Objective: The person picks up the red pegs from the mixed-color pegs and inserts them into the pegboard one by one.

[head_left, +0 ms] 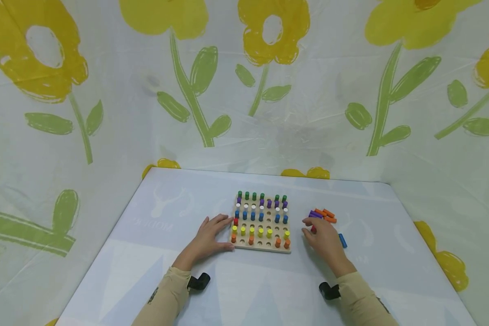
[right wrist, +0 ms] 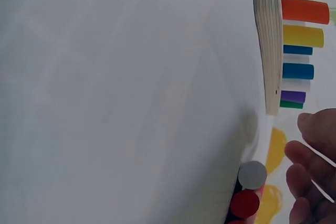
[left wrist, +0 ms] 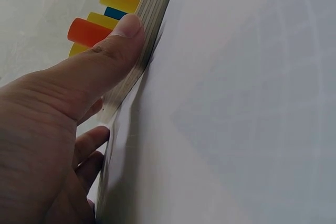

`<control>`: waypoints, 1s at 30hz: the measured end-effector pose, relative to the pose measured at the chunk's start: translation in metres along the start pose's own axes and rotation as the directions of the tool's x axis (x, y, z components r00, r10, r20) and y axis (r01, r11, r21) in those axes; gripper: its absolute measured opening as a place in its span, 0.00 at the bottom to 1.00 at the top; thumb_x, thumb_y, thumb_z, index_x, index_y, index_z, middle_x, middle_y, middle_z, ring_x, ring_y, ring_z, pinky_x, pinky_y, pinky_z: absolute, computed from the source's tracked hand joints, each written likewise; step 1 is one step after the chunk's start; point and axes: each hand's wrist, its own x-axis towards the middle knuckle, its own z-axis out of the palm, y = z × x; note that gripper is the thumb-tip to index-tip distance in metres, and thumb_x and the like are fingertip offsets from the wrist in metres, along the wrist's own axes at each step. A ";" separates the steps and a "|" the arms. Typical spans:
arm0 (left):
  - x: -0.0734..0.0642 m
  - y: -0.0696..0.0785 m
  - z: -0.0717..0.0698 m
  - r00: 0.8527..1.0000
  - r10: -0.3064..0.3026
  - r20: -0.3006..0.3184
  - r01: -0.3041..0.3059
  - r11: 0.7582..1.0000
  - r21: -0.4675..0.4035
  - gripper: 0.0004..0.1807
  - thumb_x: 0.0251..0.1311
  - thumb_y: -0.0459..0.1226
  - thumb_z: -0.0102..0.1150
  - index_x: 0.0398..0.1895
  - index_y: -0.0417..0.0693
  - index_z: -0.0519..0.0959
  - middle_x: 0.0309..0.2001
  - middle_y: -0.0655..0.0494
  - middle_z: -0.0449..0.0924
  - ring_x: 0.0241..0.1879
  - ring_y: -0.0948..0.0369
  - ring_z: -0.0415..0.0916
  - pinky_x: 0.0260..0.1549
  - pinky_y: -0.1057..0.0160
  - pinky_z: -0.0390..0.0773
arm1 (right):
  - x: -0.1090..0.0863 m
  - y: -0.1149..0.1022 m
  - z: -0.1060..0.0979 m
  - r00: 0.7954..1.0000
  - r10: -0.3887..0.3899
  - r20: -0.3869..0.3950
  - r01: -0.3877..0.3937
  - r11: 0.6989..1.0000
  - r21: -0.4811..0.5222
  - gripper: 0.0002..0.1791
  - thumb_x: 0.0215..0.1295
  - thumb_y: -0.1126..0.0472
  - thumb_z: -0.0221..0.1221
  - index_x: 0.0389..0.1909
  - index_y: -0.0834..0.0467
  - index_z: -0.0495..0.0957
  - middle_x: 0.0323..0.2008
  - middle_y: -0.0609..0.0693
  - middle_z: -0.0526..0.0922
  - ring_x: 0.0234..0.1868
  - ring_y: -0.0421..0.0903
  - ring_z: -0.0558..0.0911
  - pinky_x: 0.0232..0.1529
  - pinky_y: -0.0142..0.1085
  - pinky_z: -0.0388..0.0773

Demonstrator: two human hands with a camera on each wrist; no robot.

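A wooden pegboard point(head_left: 262, 248) holds rows of green, purple, white, blue, red, yellow and orange pegs, with some holes bare. My left hand point(head_left: 209, 237) rests at its left side, fingers spread. In the left wrist view the thumb point(left wrist: 123, 38) touches the board's edge beside an orange peg point(left wrist: 86, 32). To the right of the board, my right hand point(head_left: 325, 239) hovers over loose pegs. A red peg point(head_left: 314, 229) shows by its fingertips in the head view. The right wrist view shows thumb and fingers apart, with no peg visible between them.
Loose orange pegs point(head_left: 330, 220) and purple pegs point(head_left: 315, 214) lie beyond the right hand. A blue peg point(head_left: 342, 240) lies to its right. In the right wrist view, a grey-white peg end point(right wrist: 252, 175) and a red peg end point(right wrist: 244, 204) face the camera. Flower-printed cloth point(head_left: 244, 131) surrounds the table.
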 end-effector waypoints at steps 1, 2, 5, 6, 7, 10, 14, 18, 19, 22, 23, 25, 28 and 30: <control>0.000 0.000 0.000 1.000 0.000 0.000 0.000 1.000 0.002 0.50 0.51 0.57 0.76 0.77 0.53 0.66 0.74 0.49 0.64 0.76 0.49 0.56 0.77 0.41 0.35 | 0.000 0.001 -0.001 1.000 0.000 0.001 0.000 1.000 -0.001 0.15 0.66 0.60 0.67 0.51 0.59 0.83 0.44 0.53 0.85 0.41 0.50 0.80 0.45 0.48 0.84; 0.000 0.000 0.000 1.000 0.000 -0.002 0.000 1.000 0.004 0.50 0.51 0.57 0.76 0.77 0.53 0.67 0.74 0.49 0.64 0.76 0.49 0.56 0.77 0.41 0.35 | 0.000 0.002 -0.001 1.000 0.001 0.002 -0.001 1.000 0.000 0.15 0.66 0.60 0.67 0.52 0.60 0.83 0.44 0.53 0.86 0.41 0.50 0.80 0.45 0.48 0.84; 0.001 0.000 0.000 1.000 -0.006 0.000 0.006 1.000 0.010 0.50 0.51 0.57 0.76 0.77 0.54 0.66 0.74 0.50 0.64 0.76 0.49 0.56 0.77 0.41 0.35 | 0.001 0.004 -0.003 1.000 0.006 0.005 -0.006 1.000 -0.006 0.15 0.66 0.61 0.67 0.52 0.60 0.83 0.43 0.53 0.86 0.40 0.50 0.80 0.45 0.48 0.84; 0.001 0.000 0.000 1.000 -0.007 0.000 0.007 1.000 0.010 0.50 0.51 0.57 0.76 0.77 0.54 0.66 0.74 0.50 0.64 0.76 0.49 0.56 0.78 0.41 0.35 | 0.001 0.005 -0.004 1.000 0.007 0.010 -0.007 1.000 -0.012 0.16 0.66 0.61 0.67 0.53 0.60 0.83 0.42 0.53 0.85 0.39 0.49 0.79 0.45 0.47 0.84; 0.001 0.000 -0.001 1.000 -0.008 0.001 0.008 1.000 0.009 0.50 0.51 0.57 0.76 0.77 0.54 0.66 0.75 0.50 0.63 0.76 0.49 0.56 0.78 0.42 0.35 | 0.001 0.005 -0.004 1.000 0.006 0.012 -0.005 1.000 -0.017 0.16 0.66 0.61 0.67 0.53 0.60 0.83 0.42 0.53 0.85 0.39 0.49 0.79 0.44 0.46 0.84; 0.001 0.000 -0.001 1.000 -0.009 0.003 0.009 1.000 0.002 0.50 0.51 0.56 0.76 0.77 0.54 0.66 0.75 0.49 0.63 0.76 0.49 0.56 0.78 0.42 0.34 | 0.001 0.009 -0.006 1.000 -0.006 0.008 0.006 1.000 -0.031 0.16 0.66 0.60 0.67 0.53 0.60 0.83 0.41 0.53 0.85 0.38 0.48 0.79 0.43 0.46 0.84; 0.001 0.000 -0.001 1.000 -0.009 0.004 0.009 1.000 -0.001 0.50 0.51 0.57 0.76 0.77 0.54 0.66 0.75 0.49 0.63 0.76 0.49 0.55 0.78 0.42 0.34 | 0.000 0.012 -0.008 1.000 -0.019 -0.007 0.019 0.999 -0.037 0.17 0.65 0.60 0.68 0.53 0.61 0.83 0.43 0.55 0.86 0.40 0.50 0.80 0.46 0.49 0.84; 0.001 0.000 0.000 1.000 -0.012 0.005 0.012 1.000 0.007 0.50 0.51 0.57 0.76 0.77 0.55 0.66 0.75 0.49 0.63 0.76 0.49 0.55 0.78 0.42 0.35 | 0.003 0.015 -0.009 1.000 0.009 0.002 -0.009 0.999 -0.038 0.18 0.65 0.60 0.68 0.54 0.62 0.83 0.48 0.59 0.85 0.47 0.56 0.80 0.53 0.54 0.82; 0.001 0.000 0.000 1.000 -0.011 0.004 0.011 1.000 0.007 0.50 0.50 0.57 0.76 0.77 0.55 0.66 0.75 0.49 0.63 0.76 0.49 0.55 0.78 0.42 0.35 | 0.003 0.016 -0.009 1.000 0.023 0.008 -0.022 0.999 -0.041 0.18 0.65 0.59 0.68 0.54 0.62 0.83 0.49 0.59 0.84 0.49 0.58 0.80 0.55 0.55 0.81; 0.000 0.000 0.000 1.000 -0.011 0.003 0.011 1.000 0.008 0.51 0.50 0.57 0.76 0.77 0.54 0.66 0.75 0.49 0.63 0.76 0.49 0.56 0.78 0.42 0.35 | 0.005 0.018 -0.009 0.998 0.048 0.027 -0.047 0.998 -0.050 0.19 0.65 0.58 0.69 0.55 0.61 0.82 0.53 0.62 0.82 0.55 0.61 0.77 0.58 0.59 0.78; 0.000 0.000 0.000 1.000 -0.009 0.000 0.009 1.000 0.007 0.50 0.50 0.56 0.76 0.77 0.54 0.66 0.75 0.48 0.64 0.76 0.49 0.56 0.77 0.41 0.35 | 0.005 0.019 -0.009 0.998 0.052 0.029 -0.051 0.997 -0.055 0.20 0.65 0.58 0.69 0.55 0.61 0.82 0.54 0.62 0.82 0.56 0.62 0.77 0.58 0.60 0.78; 0.000 0.000 0.000 1.000 -0.007 -0.001 0.007 1.000 0.005 0.50 0.50 0.56 0.76 0.77 0.54 0.66 0.74 0.48 0.64 0.76 0.49 0.56 0.77 0.41 0.35 | 0.006 0.020 -0.009 0.998 0.057 0.032 -0.055 0.996 -0.065 0.20 0.64 0.58 0.69 0.55 0.60 0.82 0.55 0.63 0.81 0.56 0.62 0.76 0.58 0.60 0.78; 0.001 -0.001 0.000 1.000 -0.004 -0.002 0.004 1.000 0.005 0.50 0.50 0.57 0.76 0.77 0.54 0.66 0.74 0.49 0.64 0.76 0.49 0.56 0.77 0.41 0.35 | 0.007 0.022 -0.009 0.997 0.061 0.037 -0.058 0.995 -0.077 0.21 0.63 0.58 0.70 0.55 0.61 0.81 0.56 0.64 0.80 0.57 0.63 0.75 0.58 0.60 0.79; 0.001 -0.001 0.000 1.000 -0.005 0.001 0.005 1.000 0.005 0.50 0.51 0.57 0.75 0.77 0.54 0.66 0.75 0.49 0.64 0.76 0.49 0.56 0.77 0.41 0.35 | 0.008 0.024 -0.008 0.997 0.067 0.043 -0.063 0.994 -0.085 0.22 0.63 0.58 0.70 0.56 0.61 0.81 0.57 0.64 0.80 0.57 0.63 0.75 0.57 0.60 0.79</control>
